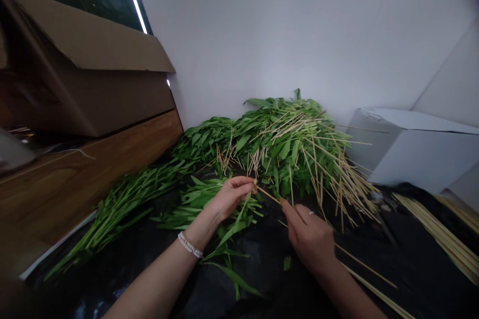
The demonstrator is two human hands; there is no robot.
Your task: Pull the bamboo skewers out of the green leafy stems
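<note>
My left hand [235,194], with a beaded bracelet at the wrist, is closed in a pinch on a green leafy stem [244,209]. Its leaves hang below my fingers, over the black sheet. My right hand [309,234], wearing a ring, grips a thin wooden stick [268,195]. The stick's tip meets the pale cut end of the stem at my left fingertips; whether it has gone into the stem I cannot tell. Its long rear part runs out behind my right wrist. A small bunch of loose leafy stems [192,204] lies just behind my left forearm.
A large pile of leafy stems [277,129], many with sticks [348,184] jutting out, leans towards the white wall. More stems [123,209] lie left along a wooden board [112,159]. Bundled sticks [441,234] and a white box [422,149] are right; a cardboard box [123,99] stands left.
</note>
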